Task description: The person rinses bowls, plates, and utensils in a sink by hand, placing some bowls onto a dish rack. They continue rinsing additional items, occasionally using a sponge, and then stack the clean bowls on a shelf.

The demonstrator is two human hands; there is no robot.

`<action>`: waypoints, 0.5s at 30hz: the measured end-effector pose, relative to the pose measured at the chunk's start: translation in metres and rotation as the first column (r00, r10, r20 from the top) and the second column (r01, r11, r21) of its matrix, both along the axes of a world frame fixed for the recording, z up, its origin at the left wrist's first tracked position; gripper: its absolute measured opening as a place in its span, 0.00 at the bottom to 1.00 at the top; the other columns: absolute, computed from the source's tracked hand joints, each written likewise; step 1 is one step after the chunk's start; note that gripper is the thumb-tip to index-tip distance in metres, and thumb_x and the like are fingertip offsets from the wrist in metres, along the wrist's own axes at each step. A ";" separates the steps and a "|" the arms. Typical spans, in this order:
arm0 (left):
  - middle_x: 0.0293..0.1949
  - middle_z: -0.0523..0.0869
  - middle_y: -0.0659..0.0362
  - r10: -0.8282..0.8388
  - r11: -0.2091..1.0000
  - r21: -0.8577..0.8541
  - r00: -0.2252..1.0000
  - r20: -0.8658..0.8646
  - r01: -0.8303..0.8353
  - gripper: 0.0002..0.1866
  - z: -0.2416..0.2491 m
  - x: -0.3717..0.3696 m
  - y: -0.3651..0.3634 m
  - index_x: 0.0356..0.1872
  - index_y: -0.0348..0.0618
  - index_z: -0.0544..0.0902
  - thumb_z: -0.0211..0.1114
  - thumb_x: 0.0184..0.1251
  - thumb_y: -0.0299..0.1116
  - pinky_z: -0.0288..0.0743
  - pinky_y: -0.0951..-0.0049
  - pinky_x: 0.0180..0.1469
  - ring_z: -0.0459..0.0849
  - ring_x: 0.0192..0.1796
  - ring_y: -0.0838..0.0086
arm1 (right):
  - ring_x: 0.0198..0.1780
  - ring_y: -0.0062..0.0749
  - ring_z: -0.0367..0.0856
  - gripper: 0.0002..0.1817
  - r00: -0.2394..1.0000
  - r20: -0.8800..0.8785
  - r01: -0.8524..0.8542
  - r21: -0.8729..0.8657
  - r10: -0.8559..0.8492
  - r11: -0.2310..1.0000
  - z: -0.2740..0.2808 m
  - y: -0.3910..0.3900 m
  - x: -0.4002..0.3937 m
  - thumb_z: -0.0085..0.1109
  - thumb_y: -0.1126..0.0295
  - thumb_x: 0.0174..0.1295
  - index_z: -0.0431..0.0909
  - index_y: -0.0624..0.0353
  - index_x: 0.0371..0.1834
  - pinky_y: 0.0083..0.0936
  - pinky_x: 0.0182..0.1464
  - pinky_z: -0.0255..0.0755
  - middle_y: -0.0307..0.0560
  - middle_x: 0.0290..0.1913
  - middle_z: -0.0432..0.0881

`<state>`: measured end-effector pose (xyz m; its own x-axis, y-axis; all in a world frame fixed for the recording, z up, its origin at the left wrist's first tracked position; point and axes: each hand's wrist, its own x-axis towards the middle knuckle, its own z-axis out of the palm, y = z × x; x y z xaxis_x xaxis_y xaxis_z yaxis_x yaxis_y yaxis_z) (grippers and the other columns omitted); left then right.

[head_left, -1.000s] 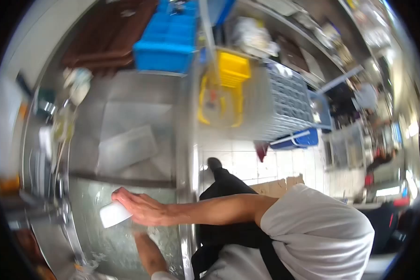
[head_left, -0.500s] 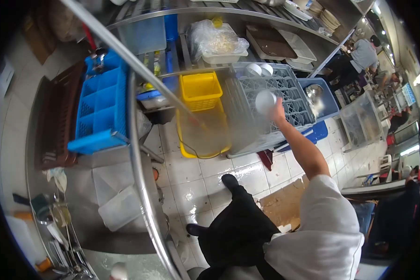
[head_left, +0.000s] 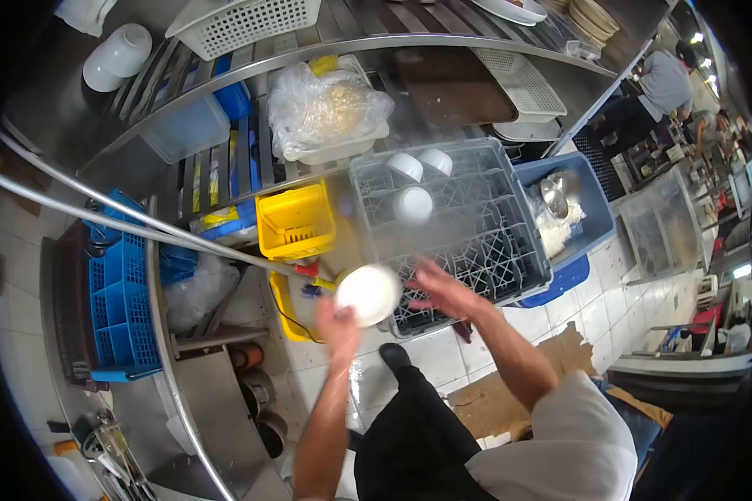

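Observation:
My left hand (head_left: 339,332) is closed on the edge of a white bowl (head_left: 368,296), which is tilted and blurred by motion. Just right of the bowl, my right hand (head_left: 444,290) has its fingers apart and holds nothing, above the near side of a grey dish rack (head_left: 510,250). Three white cups stand at the rack's far left: one cup (head_left: 414,204) nearer to me, a second cup (head_left: 404,168) and a third cup (head_left: 436,163) behind it.
A yellow basket (head_left: 297,224) is left of the rack, a blue tub (head_left: 589,224) with a metal bowl right of it. A metal rail (head_left: 175,232) crosses at left. Above are shelves with a bagged tray (head_left: 330,117). Cardboard (head_left: 510,388) lies on the floor. People are at upper right.
My left hand has come into view with the white bowl. My right hand has let go of a white cup, now in the rack, and drawn back toward me. The view has shifted.

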<state>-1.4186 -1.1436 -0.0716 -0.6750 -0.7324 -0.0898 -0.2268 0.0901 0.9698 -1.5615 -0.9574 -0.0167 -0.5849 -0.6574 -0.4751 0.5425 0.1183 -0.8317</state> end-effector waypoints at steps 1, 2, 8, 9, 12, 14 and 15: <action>0.43 0.78 0.51 -0.096 0.933 0.343 0.994 -0.053 0.108 0.18 -0.024 -0.038 0.030 0.49 0.35 0.71 0.54 0.55 0.18 0.79 0.70 0.44 0.81 0.44 0.68 | 0.68 0.42 0.61 0.35 0.998 0.051 0.045 -0.072 -0.041 0.996 0.005 0.009 0.010 0.62 0.62 0.58 0.59 0.61 0.67 0.32 0.59 0.69 0.59 0.69 0.59; 0.47 0.76 0.49 -0.296 0.816 0.520 0.955 0.003 0.251 0.20 0.005 -0.071 0.056 0.53 0.35 0.67 0.57 0.58 0.20 0.83 0.69 0.38 0.82 0.43 0.67 | 0.64 0.41 0.66 0.31 0.973 -0.213 0.101 0.019 -0.094 0.995 -0.010 0.020 -0.005 0.59 0.67 0.58 0.62 0.62 0.65 0.32 0.57 0.70 0.57 0.65 0.65; 0.65 0.64 0.49 -0.374 0.817 0.377 0.898 -0.231 0.437 0.33 0.047 -0.045 0.080 0.65 0.39 0.59 0.66 0.63 0.36 0.79 0.71 0.47 0.78 0.56 0.68 | 0.53 0.53 0.73 0.25 0.065 -0.927 0.648 0.321 0.369 0.690 -0.092 0.052 -0.179 0.52 0.75 0.57 0.63 0.63 0.60 0.40 0.60 0.64 0.60 0.53 0.72; 0.64 0.67 0.51 -0.348 0.829 0.363 0.900 -0.263 0.426 0.29 0.061 -0.005 0.058 0.63 0.40 0.63 0.64 0.64 0.33 0.78 0.72 0.47 0.79 0.54 0.69 | 0.58 0.49 0.70 0.23 0.413 -0.806 0.564 0.592 0.424 0.576 -0.084 0.036 -0.186 0.46 0.73 0.62 0.62 0.63 0.61 0.38 0.64 0.60 0.56 0.58 0.70; 0.57 0.74 0.54 0.099 0.990 0.120 0.981 -0.169 -0.079 0.21 0.096 0.165 -0.014 0.59 0.41 0.69 0.59 0.65 0.22 0.77 0.71 0.49 0.81 0.49 0.71 | 0.67 0.41 0.61 0.26 -0.459 -0.479 0.608 0.445 0.748 0.658 -0.207 0.063 -0.282 0.39 0.72 0.67 0.55 0.61 0.70 0.35 0.69 0.53 0.51 0.68 0.62; 0.53 0.77 0.55 0.516 0.855 -0.003 0.852 -0.084 -0.518 0.15 0.122 0.300 -0.053 0.53 0.41 0.73 0.55 0.65 0.23 0.76 0.71 0.47 0.81 0.45 0.72 | 0.67 0.46 0.61 0.28 -0.316 -0.480 0.531 0.626 0.819 0.571 -0.165 0.027 -0.241 0.41 0.71 0.65 0.54 0.63 0.70 0.40 0.68 0.56 0.55 0.67 0.62; 0.51 0.78 0.54 0.724 0.685 -0.038 0.686 -0.072 -0.727 0.10 0.134 0.365 -0.071 0.47 0.41 0.75 0.52 0.67 0.25 0.76 0.71 0.45 0.81 0.44 0.73 | 0.67 0.53 0.59 0.32 -0.473 -0.552 0.495 0.479 0.687 0.726 -0.196 0.045 -0.247 0.44 0.73 0.62 0.50 0.64 0.71 0.43 0.68 0.54 0.58 0.68 0.60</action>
